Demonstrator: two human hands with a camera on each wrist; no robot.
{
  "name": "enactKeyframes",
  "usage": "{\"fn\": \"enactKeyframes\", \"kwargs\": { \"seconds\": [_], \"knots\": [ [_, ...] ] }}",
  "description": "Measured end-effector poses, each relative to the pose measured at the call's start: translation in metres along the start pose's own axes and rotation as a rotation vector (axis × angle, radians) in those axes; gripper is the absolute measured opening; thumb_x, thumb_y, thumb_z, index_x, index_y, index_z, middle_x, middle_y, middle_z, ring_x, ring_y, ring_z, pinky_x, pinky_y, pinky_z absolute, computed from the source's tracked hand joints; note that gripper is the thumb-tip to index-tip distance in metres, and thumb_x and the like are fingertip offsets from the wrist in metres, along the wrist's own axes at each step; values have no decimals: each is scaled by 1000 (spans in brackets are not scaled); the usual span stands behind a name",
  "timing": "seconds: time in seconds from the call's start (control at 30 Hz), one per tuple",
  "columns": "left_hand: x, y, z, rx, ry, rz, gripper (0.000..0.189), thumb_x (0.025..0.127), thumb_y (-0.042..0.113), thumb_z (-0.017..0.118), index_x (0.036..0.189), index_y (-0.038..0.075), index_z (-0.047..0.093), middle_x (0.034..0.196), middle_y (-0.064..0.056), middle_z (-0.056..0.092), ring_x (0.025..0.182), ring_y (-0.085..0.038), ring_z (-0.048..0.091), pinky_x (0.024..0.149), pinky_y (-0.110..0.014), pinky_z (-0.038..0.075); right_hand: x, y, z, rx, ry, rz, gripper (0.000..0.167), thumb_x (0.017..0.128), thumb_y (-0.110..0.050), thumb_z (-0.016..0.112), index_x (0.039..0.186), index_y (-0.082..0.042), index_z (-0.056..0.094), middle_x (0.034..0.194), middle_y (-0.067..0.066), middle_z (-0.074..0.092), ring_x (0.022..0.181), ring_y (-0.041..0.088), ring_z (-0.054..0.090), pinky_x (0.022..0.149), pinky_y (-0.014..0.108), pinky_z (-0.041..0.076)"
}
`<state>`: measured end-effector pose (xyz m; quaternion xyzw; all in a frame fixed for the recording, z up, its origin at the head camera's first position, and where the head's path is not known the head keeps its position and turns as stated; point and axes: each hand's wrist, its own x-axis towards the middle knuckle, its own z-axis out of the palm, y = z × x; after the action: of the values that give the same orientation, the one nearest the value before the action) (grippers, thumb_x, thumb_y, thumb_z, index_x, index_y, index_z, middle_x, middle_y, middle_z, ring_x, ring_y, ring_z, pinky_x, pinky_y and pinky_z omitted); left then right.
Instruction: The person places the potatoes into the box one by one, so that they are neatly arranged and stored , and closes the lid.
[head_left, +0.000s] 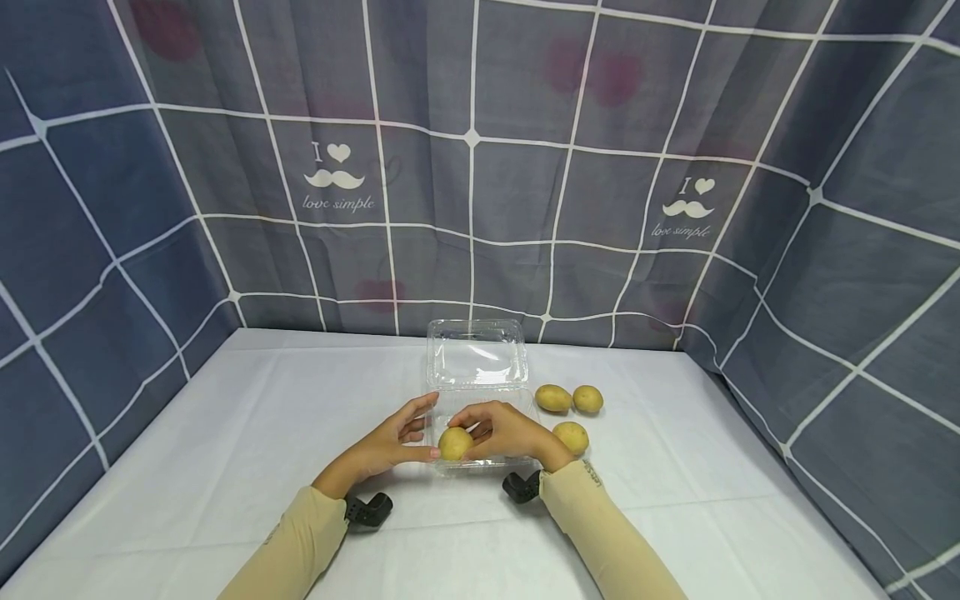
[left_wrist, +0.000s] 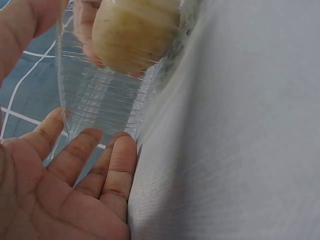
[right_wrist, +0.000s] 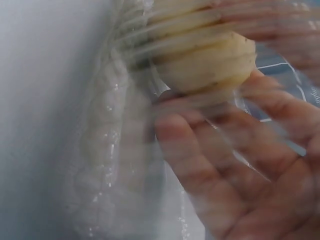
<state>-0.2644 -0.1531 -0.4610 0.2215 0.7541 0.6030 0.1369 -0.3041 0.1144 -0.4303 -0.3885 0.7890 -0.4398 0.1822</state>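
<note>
A yellow potato (head_left: 453,444) sits low at the front left of a clear plastic clamshell box (head_left: 442,404), whose lid stands raised at the back. My right hand (head_left: 510,429) reaches over the box and holds this potato between thumb and fingers. In the right wrist view, the potato (right_wrist: 205,65) appears through the ribbed clear wall, with the fingers around it. My left hand (head_left: 386,442) is at the box's left side, thumb stretched towards the potato. Its loosely bent fingertips touch the clear wall (left_wrist: 100,107) in the left wrist view.
To the right of the box lie three more potatoes: an oval one (head_left: 552,397), a rounder one (head_left: 588,399) beside it, and one (head_left: 572,437) nearer, by the right wrist. A white cloth (head_left: 300,400) covers the table. Dark checked curtains (head_left: 420,183) enclose the back and sides.
</note>
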Motion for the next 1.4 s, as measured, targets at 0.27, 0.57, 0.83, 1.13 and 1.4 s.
{"fn": "enactKeyframes", "kwargs": {
  "seconds": [0.27, 0.57, 0.83, 1.13, 1.4],
  "knots": [
    [0, 0, -1, 0, -5, -1, 102, 95, 14, 85, 171, 0, 18, 176, -31, 15, 156, -55, 29, 125, -63, 33, 2, -3, 0, -12, -35, -12, 45, 90, 4, 83, 133, 7, 70, 129, 20, 74, 109, 10, 69, 97, 25, 59],
    [1, -1, -3, -10, -15, 10, 103, 96, 14, 85, 171, -1, 16, 176, -31, 14, 156, -56, 27, 126, -64, 32, 4, -6, -1, 24, -55, 35, 47, 94, 1, 81, 137, 10, 67, 132, 20, 74, 111, 12, 70, 101, 26, 56],
    [0, -1, -2, -1, -12, 9, 102, 96, 14, 85, 171, 0, 17, 176, -30, 15, 156, -56, 29, 125, -64, 33, 3, -5, -1, 47, -48, 53, 46, 94, 0, 81, 136, 9, 67, 134, 19, 73, 112, 15, 71, 102, 27, 56],
    [1, -1, -2, 0, -14, 11, 102, 96, 13, 85, 171, 0, 17, 176, -30, 15, 156, -55, 29, 126, -63, 33, 1, -7, -2, 41, -33, 39, 46, 95, -3, 82, 137, 10, 67, 136, 19, 72, 112, 16, 72, 102, 27, 57],
    [1, -1, -1, -1, -9, -5, 103, 95, 14, 85, 172, 1, 17, 177, -29, 15, 156, -55, 28, 126, -64, 32, -4, -5, -8, 43, -8, 5, 45, 94, 1, 81, 135, 12, 67, 136, 24, 71, 114, 25, 74, 102, 32, 59]
  ]
}}
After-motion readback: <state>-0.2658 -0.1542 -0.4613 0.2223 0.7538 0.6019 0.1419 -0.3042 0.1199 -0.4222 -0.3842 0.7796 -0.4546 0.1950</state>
